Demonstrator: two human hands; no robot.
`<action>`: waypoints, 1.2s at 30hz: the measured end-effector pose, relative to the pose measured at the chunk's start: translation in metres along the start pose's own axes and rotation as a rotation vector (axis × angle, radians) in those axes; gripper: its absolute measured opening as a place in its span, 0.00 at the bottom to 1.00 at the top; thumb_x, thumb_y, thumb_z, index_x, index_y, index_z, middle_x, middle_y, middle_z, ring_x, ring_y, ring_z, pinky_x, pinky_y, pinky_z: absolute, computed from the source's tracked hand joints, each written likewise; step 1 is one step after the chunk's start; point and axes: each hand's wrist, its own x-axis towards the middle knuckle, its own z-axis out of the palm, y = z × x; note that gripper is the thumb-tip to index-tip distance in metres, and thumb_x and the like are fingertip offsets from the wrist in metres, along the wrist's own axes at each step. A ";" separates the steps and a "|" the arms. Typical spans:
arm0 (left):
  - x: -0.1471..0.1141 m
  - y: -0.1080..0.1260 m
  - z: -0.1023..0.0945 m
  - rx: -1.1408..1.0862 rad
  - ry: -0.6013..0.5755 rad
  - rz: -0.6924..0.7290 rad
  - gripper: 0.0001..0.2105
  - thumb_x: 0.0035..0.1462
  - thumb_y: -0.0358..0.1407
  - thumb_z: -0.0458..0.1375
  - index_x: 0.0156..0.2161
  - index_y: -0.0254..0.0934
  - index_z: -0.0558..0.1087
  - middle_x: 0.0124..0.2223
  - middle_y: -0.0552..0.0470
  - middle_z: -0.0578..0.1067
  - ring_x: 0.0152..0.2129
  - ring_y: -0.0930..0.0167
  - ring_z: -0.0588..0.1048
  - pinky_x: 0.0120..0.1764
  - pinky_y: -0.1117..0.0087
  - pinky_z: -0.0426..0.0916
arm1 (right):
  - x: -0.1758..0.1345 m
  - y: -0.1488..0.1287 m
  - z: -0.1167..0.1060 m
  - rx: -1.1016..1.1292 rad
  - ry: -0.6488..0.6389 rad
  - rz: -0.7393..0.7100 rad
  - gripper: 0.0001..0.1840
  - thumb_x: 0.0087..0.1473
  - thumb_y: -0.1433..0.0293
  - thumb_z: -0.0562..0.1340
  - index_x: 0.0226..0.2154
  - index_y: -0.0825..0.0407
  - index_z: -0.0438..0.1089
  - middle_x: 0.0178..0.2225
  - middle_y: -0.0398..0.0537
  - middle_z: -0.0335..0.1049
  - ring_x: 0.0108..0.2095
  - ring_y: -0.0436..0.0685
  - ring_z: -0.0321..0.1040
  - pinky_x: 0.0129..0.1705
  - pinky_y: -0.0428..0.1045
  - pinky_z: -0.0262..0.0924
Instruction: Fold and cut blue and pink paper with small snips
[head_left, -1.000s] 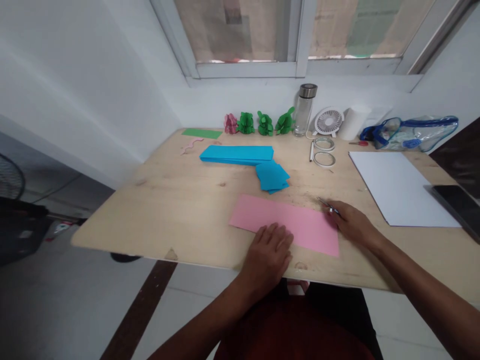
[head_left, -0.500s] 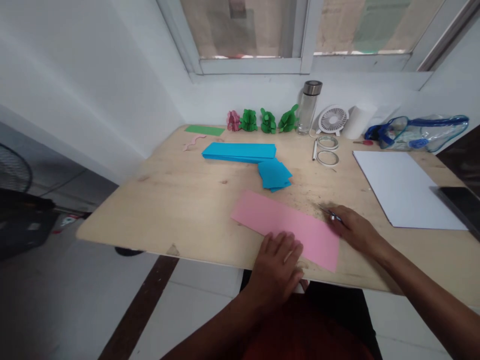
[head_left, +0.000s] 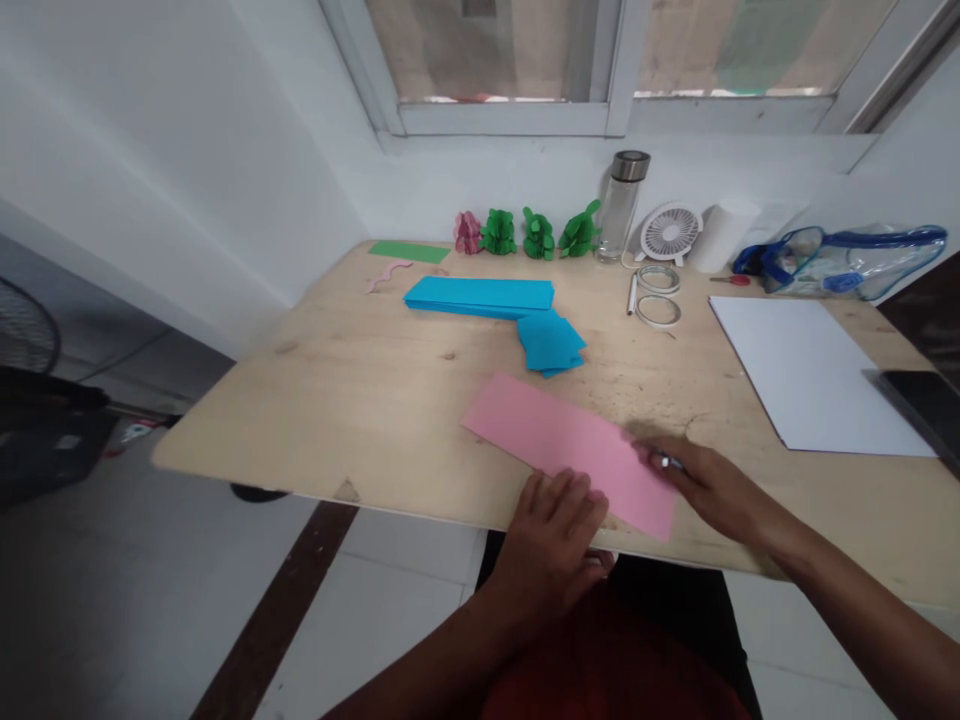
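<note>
A pink paper strip (head_left: 555, 435) lies slanted near the table's front edge. My left hand (head_left: 559, 530) rests on its lower edge, fingers stretched flat and the thumb over the table edge. Over the strip's right part, my right hand (head_left: 694, 480) grips a slim pointed metal tool (head_left: 666, 461), perhaps a craft knife. The tip is blurred and lies at the paper's upper edge; I cannot tell whether it touches. Beyond the strip are a stack of blue paper strips (head_left: 480, 294) and smaller blue paper pieces (head_left: 551, 342).
At the back stand green paper figures (head_left: 538, 235), a pink one (head_left: 467, 233), a glass bottle (head_left: 621, 215) and a small fan (head_left: 670, 234). Tape rolls (head_left: 658, 311), white paper (head_left: 817, 375), a phone (head_left: 922, 405) and a clear pouch (head_left: 855, 265) lie rightward.
My right hand has moved slightly down and the tool's tip has come from beyond the pink strip to its upper edge. The left hand stays on the paper.
</note>
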 end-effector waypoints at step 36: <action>0.053 0.011 0.007 0.326 0.034 0.641 0.09 0.56 0.29 0.51 0.32 0.27 0.73 0.29 0.39 0.74 0.27 0.63 0.73 0.26 0.65 0.63 | -0.054 -0.008 0.004 0.220 0.157 0.245 0.23 0.61 0.58 0.51 0.56 0.46 0.64 0.54 0.50 0.68 0.56 0.64 0.62 0.55 0.60 0.61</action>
